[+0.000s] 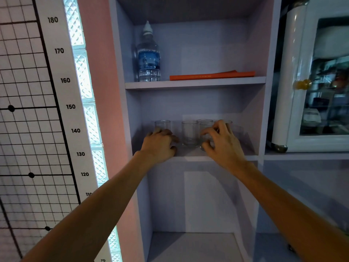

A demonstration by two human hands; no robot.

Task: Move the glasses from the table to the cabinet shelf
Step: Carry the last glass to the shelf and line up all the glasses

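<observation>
Several clear drinking glasses stand on the middle shelf [192, 158] of a pale lilac cabinet. My left hand [159, 145] is wrapped around the lower part of the leftmost glass [162, 125], which rests on the shelf. My right hand [221, 143] curls thumb and fingers around a glass [206, 127] at the shelf's right centre. One glass [189, 133] stands untouched between my hands. Behind the right hand, two more glasses [204, 121] are partly hidden. The table is out of view.
The shelf above holds a water bottle [149, 57] at the left and a flat orange book [211, 75]. Below is an open compartment [192, 241]. A white glass-door cabinet [294, 82] stands at the right, a height chart [69, 106] at the left.
</observation>
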